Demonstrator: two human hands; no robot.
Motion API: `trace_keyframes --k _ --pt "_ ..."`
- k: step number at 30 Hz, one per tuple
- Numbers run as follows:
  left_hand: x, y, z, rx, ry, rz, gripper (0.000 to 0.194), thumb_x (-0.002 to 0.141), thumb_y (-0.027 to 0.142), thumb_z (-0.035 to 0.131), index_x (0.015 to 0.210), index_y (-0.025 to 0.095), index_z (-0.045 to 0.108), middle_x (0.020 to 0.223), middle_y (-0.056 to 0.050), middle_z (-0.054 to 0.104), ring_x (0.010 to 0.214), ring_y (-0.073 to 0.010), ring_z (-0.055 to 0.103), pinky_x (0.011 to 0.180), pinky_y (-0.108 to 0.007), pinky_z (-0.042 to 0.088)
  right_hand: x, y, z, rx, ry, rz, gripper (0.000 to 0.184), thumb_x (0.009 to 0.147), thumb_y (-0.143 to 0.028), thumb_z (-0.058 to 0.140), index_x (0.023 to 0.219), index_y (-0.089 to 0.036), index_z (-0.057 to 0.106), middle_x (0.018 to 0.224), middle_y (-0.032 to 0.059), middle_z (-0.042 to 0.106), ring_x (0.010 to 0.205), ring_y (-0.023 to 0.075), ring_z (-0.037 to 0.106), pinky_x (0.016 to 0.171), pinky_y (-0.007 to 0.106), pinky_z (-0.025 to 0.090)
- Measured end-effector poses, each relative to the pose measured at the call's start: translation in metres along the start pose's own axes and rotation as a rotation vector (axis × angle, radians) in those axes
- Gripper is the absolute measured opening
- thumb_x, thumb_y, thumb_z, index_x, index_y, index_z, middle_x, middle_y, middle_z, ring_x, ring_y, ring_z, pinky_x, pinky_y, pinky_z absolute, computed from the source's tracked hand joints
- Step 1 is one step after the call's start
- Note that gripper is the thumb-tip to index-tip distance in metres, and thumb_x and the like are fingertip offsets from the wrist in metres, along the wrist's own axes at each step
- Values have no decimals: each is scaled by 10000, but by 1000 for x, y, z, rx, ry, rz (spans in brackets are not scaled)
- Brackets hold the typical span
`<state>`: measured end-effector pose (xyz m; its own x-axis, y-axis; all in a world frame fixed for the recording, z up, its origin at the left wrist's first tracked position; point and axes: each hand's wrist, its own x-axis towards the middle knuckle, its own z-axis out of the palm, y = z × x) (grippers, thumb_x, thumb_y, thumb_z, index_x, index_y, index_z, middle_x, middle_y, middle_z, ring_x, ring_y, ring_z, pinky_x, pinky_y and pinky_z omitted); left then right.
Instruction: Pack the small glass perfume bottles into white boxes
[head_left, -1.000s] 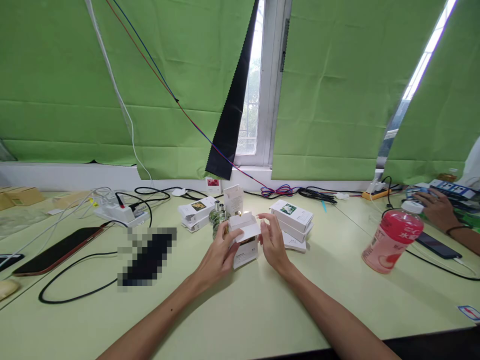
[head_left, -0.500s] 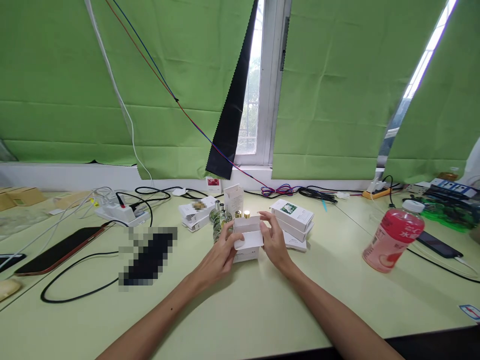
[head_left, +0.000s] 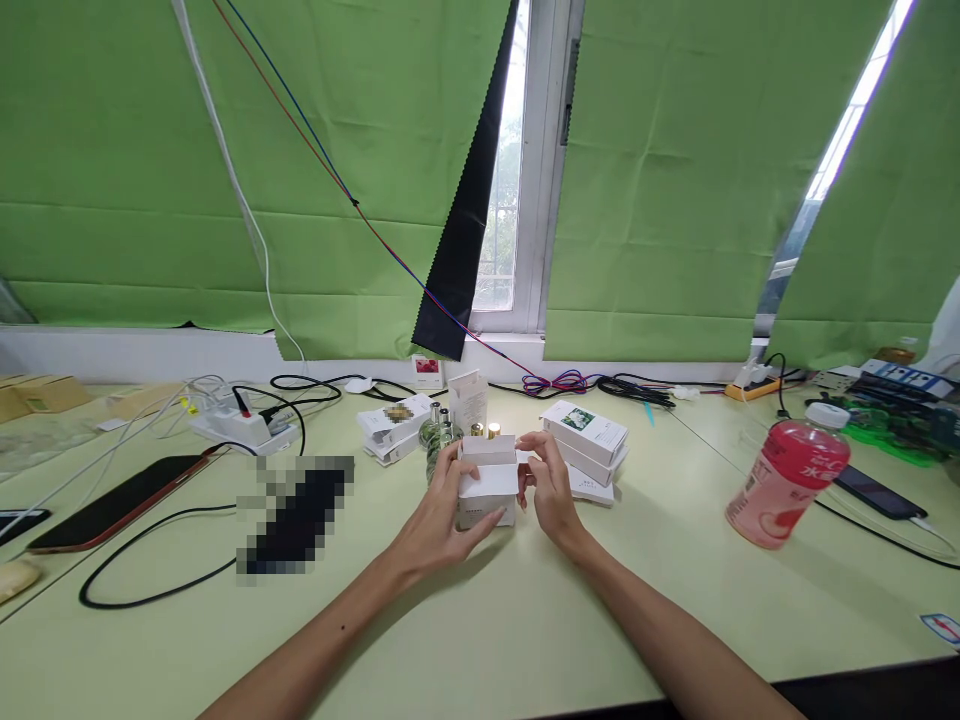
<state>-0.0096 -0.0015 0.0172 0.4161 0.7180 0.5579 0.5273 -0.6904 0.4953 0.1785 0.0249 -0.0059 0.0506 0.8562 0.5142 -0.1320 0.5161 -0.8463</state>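
Note:
A small white carton sits before me, its lid flap raised along the far edge. My left hand is closed around its left side, with the thumb along the front and fingers over the top. At the carton's right edge my right hand has its fingers curled, seemingly on a side flap; the exact contact is partly hidden. Just behind stand several glass bottles with shiny caps, and two gold caps show above the carton. A white printed card or box stands upright behind them.
White boxes are stacked to the right, others to the left. A pink drink bottle stands at right, near a phone. Left are a tablet-like device, a power strip and a looped black cable.
The carton has shifted slightly left and turned a little. My left thumb has come round to its front. My right fingers have moved from its top to its right edge.

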Motion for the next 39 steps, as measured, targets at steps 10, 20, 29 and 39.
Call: trace_keyframes --k 10,20,29,39 --pt "1 4 -4 124 171 11 296 847 406 637 930 238 407 1266 -121 517 1072 -278 625 746 -353 526 -13 -9 11 121 -108 56 180 825 -207 428 999 -238 463 1011 -16 533 411 50 534 340 215 409" --pt "2 6 -6 193 307 42 460 723 465 756 890 244 390 1216 -140 631 1068 -298 659 697 -338 536 -16 -13 17 234 -135 126 190 779 -195 479 965 -237 471 999 -27 519 447 68 570 359 223 446" --pt "4 11 -7 271 360 122 596 611 539 829 931 234 429 1227 -174 646 1051 -343 681 727 -408 577 -14 -12 17 331 -170 199 132 796 -232 515 928 -227 511 921 -32 527 427 71 538 338 218 412" --pt "5 14 -8 252 424 264 384 722 297 754 937 227 444 1132 -124 673 1016 -270 690 778 -358 563 1 0 8 -221 54 -27 234 960 -402 455 909 -200 562 747 -15 560 477 87 457 438 223 386"
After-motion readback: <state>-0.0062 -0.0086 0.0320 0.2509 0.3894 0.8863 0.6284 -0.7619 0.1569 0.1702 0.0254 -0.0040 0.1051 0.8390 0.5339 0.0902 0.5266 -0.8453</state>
